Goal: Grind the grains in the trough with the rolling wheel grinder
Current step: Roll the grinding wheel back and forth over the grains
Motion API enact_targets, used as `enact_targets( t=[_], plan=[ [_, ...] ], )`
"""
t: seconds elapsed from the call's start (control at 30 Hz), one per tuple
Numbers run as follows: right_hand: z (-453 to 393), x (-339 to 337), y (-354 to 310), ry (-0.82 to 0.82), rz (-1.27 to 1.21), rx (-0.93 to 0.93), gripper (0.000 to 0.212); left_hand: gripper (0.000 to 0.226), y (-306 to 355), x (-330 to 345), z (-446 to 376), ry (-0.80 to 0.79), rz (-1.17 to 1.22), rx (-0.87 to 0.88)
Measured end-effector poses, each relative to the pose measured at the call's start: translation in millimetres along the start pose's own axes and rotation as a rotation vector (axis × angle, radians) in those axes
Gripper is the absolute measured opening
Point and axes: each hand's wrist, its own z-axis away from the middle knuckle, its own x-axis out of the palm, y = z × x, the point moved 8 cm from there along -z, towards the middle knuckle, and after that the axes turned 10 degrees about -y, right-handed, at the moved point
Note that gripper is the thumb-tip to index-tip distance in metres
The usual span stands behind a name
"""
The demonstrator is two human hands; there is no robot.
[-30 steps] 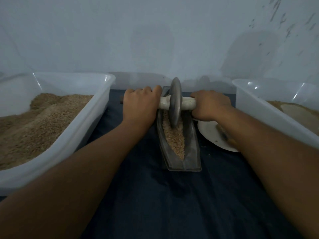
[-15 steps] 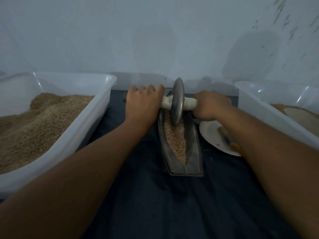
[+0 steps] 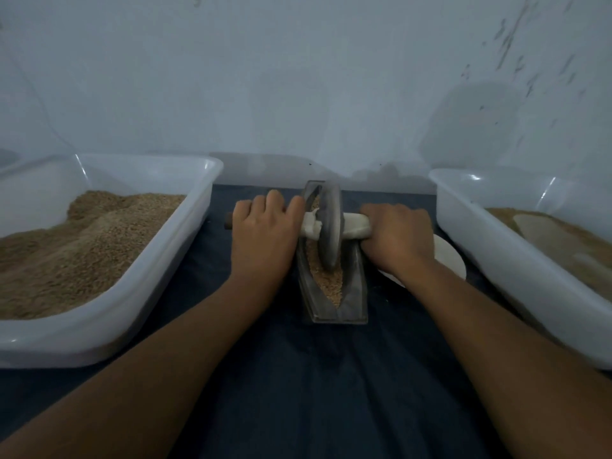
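**Heavy wheel, grip at the axle ends**

I see both hands clenched on the axle handle: left hand [image 3: 263,231], right hand [image 3: 397,235]. The rolling wheel grinder [image 3: 329,228] stands upright in the trough [image 3: 356,293], mid-bench, on grains [image 3: 328,283]. It looks rigid and heavy; loose grains may shift.

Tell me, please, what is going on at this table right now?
A person is grinding grains in a narrow trough with a rolling wheel grinder. The left hand and right hand each grip one end of the axle handle, and the wheel stands upright in the trough. White tubs of grain sit on the left and right, and a white plate lies beside the right hand.
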Motion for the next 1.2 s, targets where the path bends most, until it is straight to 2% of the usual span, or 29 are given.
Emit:
enact_targets(
  t=[0.07,0.3,0.47,0.6,0.73,0.97,1.2],
  plan=[
    [9,-3,-2,0.051,-0.015,-0.007,0.01,0.011,1,-2,1,-0.043,0.021,0.016],
    [24,-13,0,0.07,-0.021,-0.012,0.008,0.038,-4,2,-2,-0.297,0.039,0.052],
    [33,-24,-6,0.029,-0.016,-0.06,0.008,0.036,-10,-2,1,-0.426,0.04,0.058],
    [40,-35,-7,0.007,-0.036,-0.069,0.008,0.024,-12,-7,4,-0.512,0.052,0.03],
    [44,-44,-9,-0.01,-0.057,-0.078,0.015,0.019,-13,-19,10,-0.51,0.048,0.008],
    [48,-47,-11,0.05,-0.054,-0.087,0.022,0.023,-15,-24,14,-0.488,0.071,0.013],
    [39,-29,-9,0.093,-0.041,-0.093,0.013,0.036,-13,-4,0,-0.473,0.12,0.089]
  ],
)
